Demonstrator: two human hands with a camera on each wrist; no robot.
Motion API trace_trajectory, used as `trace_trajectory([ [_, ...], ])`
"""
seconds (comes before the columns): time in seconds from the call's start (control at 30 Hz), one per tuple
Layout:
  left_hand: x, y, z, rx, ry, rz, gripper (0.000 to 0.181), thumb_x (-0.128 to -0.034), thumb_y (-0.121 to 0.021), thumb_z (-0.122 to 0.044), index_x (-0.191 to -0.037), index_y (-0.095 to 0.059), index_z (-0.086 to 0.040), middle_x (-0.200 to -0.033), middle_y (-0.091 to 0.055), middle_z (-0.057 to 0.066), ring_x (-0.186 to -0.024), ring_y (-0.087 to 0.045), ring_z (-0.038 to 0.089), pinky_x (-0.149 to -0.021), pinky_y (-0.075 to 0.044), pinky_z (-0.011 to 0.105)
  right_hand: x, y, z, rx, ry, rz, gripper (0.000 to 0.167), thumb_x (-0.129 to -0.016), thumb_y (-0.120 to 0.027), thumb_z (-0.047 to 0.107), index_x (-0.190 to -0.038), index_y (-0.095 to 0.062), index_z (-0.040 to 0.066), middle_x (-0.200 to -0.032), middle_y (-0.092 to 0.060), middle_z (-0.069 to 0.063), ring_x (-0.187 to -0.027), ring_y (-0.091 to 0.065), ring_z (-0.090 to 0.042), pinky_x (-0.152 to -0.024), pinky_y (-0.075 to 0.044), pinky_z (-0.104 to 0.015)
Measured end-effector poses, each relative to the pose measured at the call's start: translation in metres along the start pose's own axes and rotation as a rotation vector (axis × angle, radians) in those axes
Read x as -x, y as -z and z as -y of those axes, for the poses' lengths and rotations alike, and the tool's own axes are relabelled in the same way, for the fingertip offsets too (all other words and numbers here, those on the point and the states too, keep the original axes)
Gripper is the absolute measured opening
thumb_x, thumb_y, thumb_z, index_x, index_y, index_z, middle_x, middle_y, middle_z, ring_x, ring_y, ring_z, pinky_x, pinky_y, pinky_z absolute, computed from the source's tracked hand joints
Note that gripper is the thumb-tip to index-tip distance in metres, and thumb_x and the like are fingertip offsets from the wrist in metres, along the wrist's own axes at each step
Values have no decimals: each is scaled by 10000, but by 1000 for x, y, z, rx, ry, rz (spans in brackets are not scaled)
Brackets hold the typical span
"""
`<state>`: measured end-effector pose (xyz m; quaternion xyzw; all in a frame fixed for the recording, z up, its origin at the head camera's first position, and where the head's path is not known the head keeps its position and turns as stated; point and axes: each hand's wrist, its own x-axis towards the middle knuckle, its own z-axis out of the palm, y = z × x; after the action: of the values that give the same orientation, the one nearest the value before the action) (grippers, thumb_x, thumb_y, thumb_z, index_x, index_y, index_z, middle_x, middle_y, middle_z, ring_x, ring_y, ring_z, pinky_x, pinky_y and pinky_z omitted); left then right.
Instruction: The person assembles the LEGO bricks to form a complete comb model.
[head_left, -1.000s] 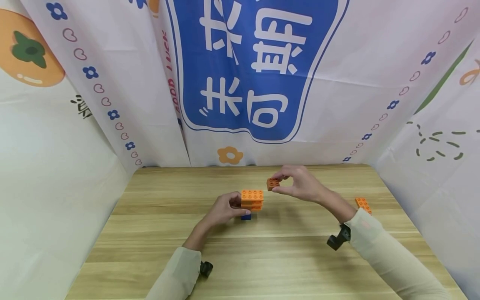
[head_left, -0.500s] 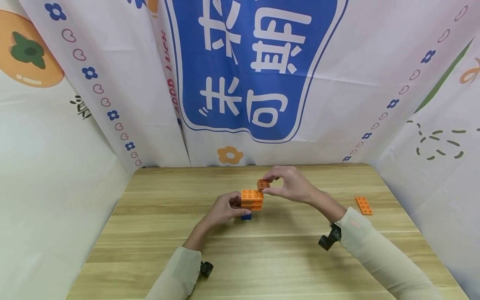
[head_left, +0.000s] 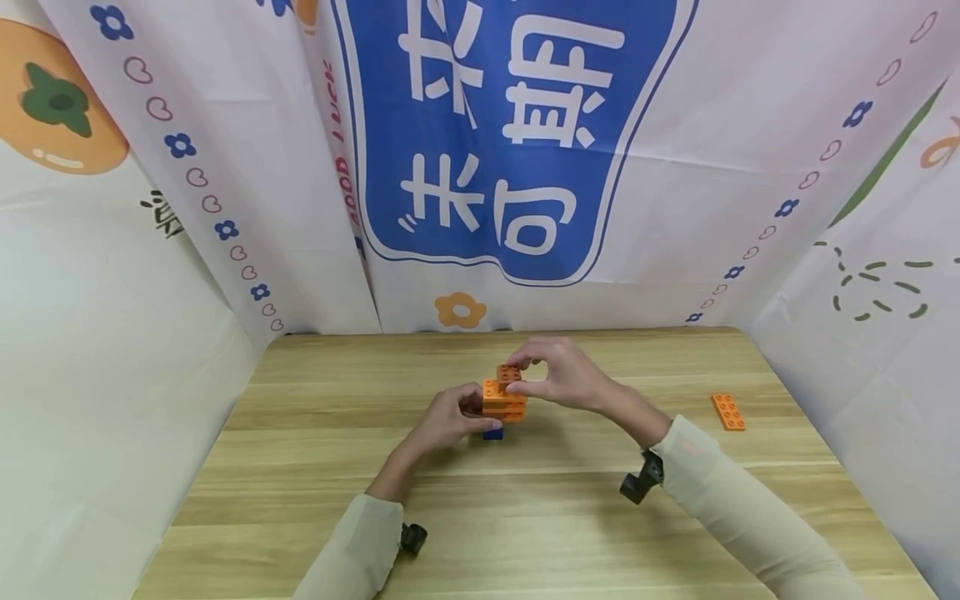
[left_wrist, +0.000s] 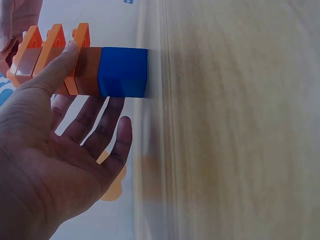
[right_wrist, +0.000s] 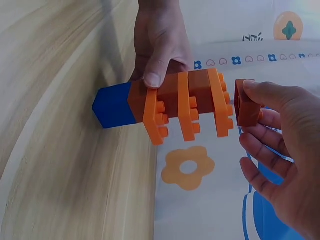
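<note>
A tower stands upright on the table, with a blue block [left_wrist: 123,72] at its foot and brown blocks alternating with three orange plates [right_wrist: 186,107] above. My left hand [head_left: 446,418] grips the tower from the left, its thumb and fingers on opposite sides. Between thumb and fingers, my right hand [head_left: 566,375] pinches a loose brown block [right_wrist: 247,103] over the top orange plate. In the right wrist view a narrow gap separates that block from the plate's studs; in the head view it covers the plate's right part.
A loose orange plate [head_left: 728,412] with studs up lies at the right of the wooden table [head_left: 525,533]. Behind the table hangs a printed white cloth [head_left: 675,250], and cloth also closes off both sides.
My right hand has moved left with the brown block, from beside the tower to over its top plate. The left hand and the tower have stayed in place.
</note>
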<state>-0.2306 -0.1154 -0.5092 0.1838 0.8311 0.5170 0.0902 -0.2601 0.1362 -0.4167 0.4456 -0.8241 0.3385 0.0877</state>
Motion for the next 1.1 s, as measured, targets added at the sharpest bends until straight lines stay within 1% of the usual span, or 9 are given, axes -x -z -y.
trace_trajectory([
  [0.17, 0, 0, 1, 8, -3, 4, 254, -904, -875, -191, -1066, -699, -104, -1051, -759, 7, -921, -700, 141, -829, -580, 300, -2, -5, 1, -4, 8, 2, 309, -849, -921, 194, -1104, -797, 71, -1036, -789, -4, -924, -736, -154, -813, -593, -277],
  [0.4, 1, -1, 2, 5, -13, 2, 248, -903, -875, -185, -1058, -698, -108, -1038, -754, 6, -914, -702, 145, -818, -582, 294, -4, -12, 2, -31, -2, 12, 295, -851, -917, 161, -1101, -793, 63, -1025, -786, -13, -900, -737, -181, -789, -591, -262],
  [0.53, 2, -1, 2, 7, -16, 3, 241, -908, -869, -176, -1062, -698, -107, -1037, -753, 6, -915, -703, 145, -822, -583, 290, -6, -14, 3, -25, -2, 5, 298, -845, -923, 174, -1092, -796, 67, -1032, -785, -13, -912, -732, -153, -797, -593, -269],
  [0.73, 2, -1, 2, 11, -27, 6, 247, -912, -867, -191, -1048, -685, -93, -1035, -749, 20, -910, -698, 142, -822, -584, 302, -7, -19, 3, -32, -1, -12, 307, -840, -924, 165, -1089, -790, 46, -1009, -785, -30, -887, -740, -171, -758, -586, -257],
  [0.87, 2, -1, 2, 12, -38, 2, 255, -912, -868, -201, -1045, -685, -82, -1045, -753, 40, -922, -700, 149, -831, -581, 301, -8, -21, 6, -46, 1, -17, 307, -846, -921, 167, -1089, -786, 36, -993, -783, -37, -872, -733, -154, -720, -600, -292],
  [0.9, 2, -1, 1, 11, -31, 0, 254, -908, -871, -203, -1040, -686, -91, -1040, -752, 34, -922, -698, 146, -831, -577, 296, -8, -21, 6, -46, 3, -18, 308, -845, -922, 170, -1087, -786, 37, -989, -782, -36, -869, -729, -140, -714, -601, -294],
  [0.97, 1, -1, 1, 11, -36, 1, 254, -909, -871, -204, -1042, -688, -87, -1041, -754, 38, -924, -699, 147, -833, -576, 296, -8, -21, 6, -51, 6, -18, 306, -846, -921, 176, -1083, -788, 36, -988, -780, -39, -864, -723, -134, -697, -608, -333],
  [1.1, 1, -1, 1, 25, -39, 3, 256, -915, -864, -192, -1060, -693, -69, -1057, -764, 57, -932, -710, 163, -839, -588, 312, -8, -21, 5, -49, 23, -20, 283, -866, -907, 190, -1084, -795, 48, -989, -780, -28, -853, -707, -113, -681, -581, -288],
])
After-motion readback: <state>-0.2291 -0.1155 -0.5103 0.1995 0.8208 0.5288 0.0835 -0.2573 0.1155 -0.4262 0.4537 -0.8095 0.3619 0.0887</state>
